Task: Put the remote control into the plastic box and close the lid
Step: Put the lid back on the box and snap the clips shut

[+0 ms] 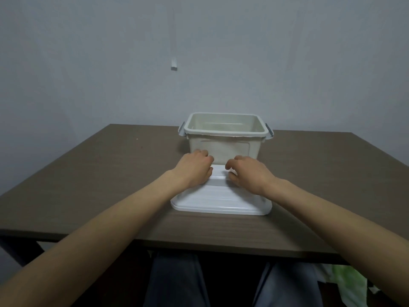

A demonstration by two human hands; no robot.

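An open cream plastic box (223,149) with grey side latches stands at the middle of the table, and only its upper inner walls show. Its white lid (221,201) lies flat on the table just in front of it. My left hand (194,171) and my right hand (247,176) rest on the lid's far part, fingers curled over it close to the box's front wall. A raised white strip (218,178) shows between the hands; I cannot tell whether it belongs to the lid. No remote control is recognisable.
The brown table (99,173) stretches wide on both sides of the box, its near edge just above my legs. A grey wall stands right behind the table. Something green and white (340,282) lies below the table at the right.
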